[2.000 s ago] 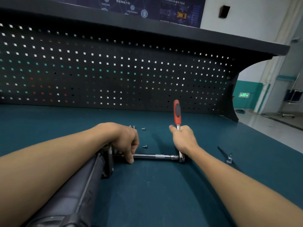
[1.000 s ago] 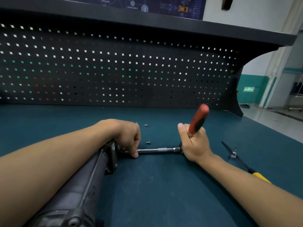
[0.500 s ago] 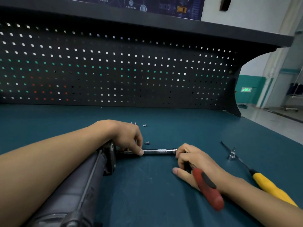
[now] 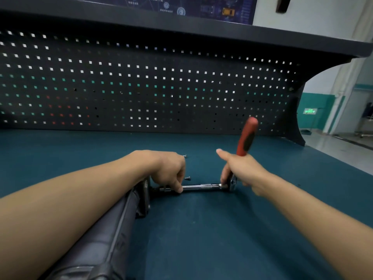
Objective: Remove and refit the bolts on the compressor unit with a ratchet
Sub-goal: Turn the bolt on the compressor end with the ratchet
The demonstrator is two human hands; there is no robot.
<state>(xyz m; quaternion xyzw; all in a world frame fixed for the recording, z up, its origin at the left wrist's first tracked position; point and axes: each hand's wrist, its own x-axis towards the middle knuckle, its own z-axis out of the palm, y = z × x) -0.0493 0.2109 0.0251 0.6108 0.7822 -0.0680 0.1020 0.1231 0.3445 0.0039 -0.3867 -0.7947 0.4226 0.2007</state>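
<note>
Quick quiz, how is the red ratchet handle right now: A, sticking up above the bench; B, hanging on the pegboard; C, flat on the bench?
A: the right hand grips the ratchet handle, which rises tilted above the bench; the left hand pinches the extension bar.

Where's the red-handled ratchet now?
Head view, right of centre: the right hand grips the red-handled ratchet nearly upright, at the chrome extension bar's right end.

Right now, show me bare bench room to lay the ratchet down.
Bare mat lies right of the compressor unit, nearer than the extension bar, and far-left below the pegboard. Crowded: loose bolts beside the left hand.
</note>
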